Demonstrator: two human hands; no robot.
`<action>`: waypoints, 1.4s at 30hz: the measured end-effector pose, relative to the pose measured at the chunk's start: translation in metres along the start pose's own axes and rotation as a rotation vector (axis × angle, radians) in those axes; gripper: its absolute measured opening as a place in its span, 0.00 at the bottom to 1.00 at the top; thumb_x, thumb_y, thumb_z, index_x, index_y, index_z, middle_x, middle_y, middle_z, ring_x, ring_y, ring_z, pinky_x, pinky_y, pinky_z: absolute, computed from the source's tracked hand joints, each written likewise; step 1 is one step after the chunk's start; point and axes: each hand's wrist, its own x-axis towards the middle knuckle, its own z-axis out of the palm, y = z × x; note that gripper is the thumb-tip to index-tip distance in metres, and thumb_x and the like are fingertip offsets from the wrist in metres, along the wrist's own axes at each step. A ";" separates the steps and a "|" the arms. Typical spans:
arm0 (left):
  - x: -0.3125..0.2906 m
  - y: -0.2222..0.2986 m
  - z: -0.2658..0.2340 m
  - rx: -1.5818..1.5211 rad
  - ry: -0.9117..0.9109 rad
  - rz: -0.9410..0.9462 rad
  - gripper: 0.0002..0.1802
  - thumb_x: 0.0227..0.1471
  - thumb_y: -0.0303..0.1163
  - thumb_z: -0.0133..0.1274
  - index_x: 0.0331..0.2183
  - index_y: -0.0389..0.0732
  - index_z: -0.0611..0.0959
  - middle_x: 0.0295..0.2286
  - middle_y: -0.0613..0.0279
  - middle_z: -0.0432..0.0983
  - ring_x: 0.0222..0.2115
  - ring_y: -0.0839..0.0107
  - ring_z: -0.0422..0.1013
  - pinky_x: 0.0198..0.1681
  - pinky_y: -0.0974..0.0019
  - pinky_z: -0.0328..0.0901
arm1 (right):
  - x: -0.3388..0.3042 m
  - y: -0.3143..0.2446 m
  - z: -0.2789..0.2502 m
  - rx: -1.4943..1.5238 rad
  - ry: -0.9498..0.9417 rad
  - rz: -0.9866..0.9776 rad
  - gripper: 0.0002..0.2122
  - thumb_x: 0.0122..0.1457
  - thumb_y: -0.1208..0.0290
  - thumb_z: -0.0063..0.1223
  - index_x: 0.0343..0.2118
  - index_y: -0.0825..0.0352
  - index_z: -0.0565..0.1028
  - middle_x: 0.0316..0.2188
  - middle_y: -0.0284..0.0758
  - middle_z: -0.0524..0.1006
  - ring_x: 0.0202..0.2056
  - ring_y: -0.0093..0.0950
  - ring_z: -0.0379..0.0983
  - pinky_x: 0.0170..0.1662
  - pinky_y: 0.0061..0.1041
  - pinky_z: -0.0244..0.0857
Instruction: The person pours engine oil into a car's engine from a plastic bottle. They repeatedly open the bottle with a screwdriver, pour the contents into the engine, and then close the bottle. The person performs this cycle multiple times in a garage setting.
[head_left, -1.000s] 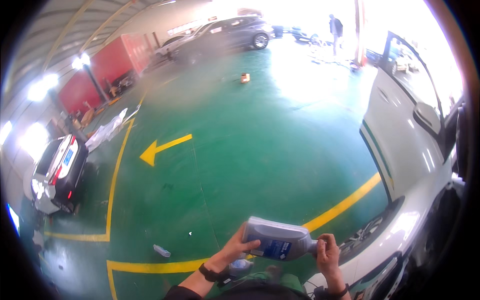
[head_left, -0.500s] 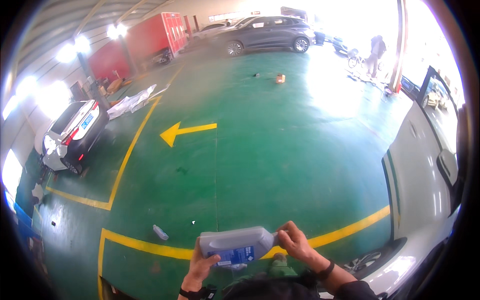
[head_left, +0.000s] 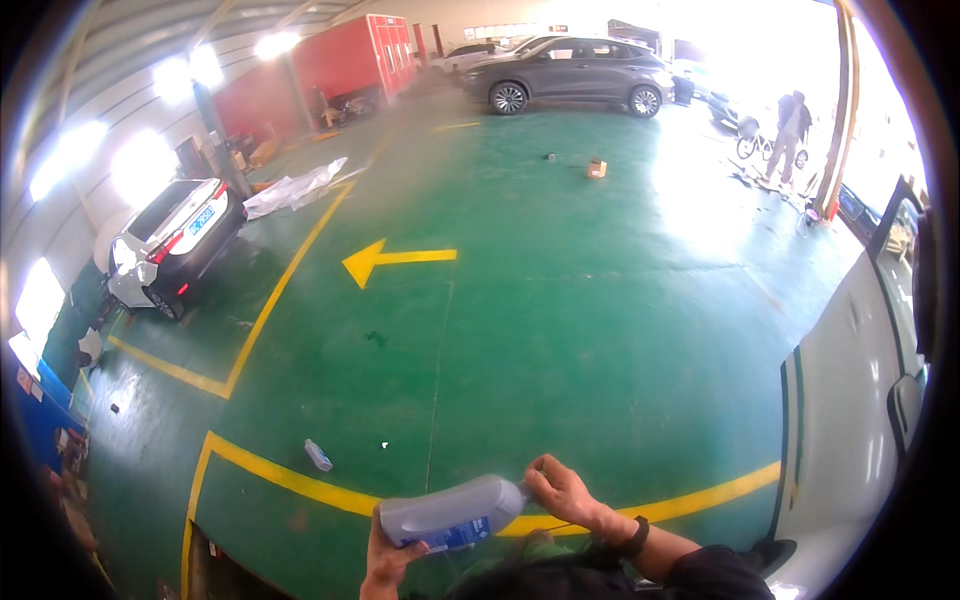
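A grey plastic bottle (head_left: 450, 505) with a blue label lies on its side in the air, low in the head view. My left hand (head_left: 384, 562) is wrapped round its base end, the thumb along the label side. At the neck end on the right, my right hand (head_left: 562, 494) is closed, with fingers pinched at the neck; they hide whether a cap is there. The neck end sits a little higher than the base.
A pale car with its door (head_left: 845, 390) open stands close on my right. Left of me, a small clear bottle (head_left: 318, 455) lies on the green floor. A white car (head_left: 170, 245), a dark grey car (head_left: 575, 75), a small box (head_left: 597, 169) and a person (head_left: 790, 135) are farther off.
The bottle has shifted left and down in view and now slopes up toward its neck. Both hands moved along with it. The surroundings have shifted mostly rightward as the view turned.
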 end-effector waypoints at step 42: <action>-0.079 -0.026 -0.105 0.007 0.197 0.053 0.63 0.28 0.14 0.78 0.65 0.49 0.66 0.64 0.58 0.63 0.64 0.59 0.63 0.67 0.53 0.64 | 0.009 -0.050 0.114 -0.268 -0.209 -0.125 0.18 0.72 0.56 0.52 0.47 0.70 0.73 0.27 0.41 0.81 0.29 0.27 0.78 0.34 0.30 0.71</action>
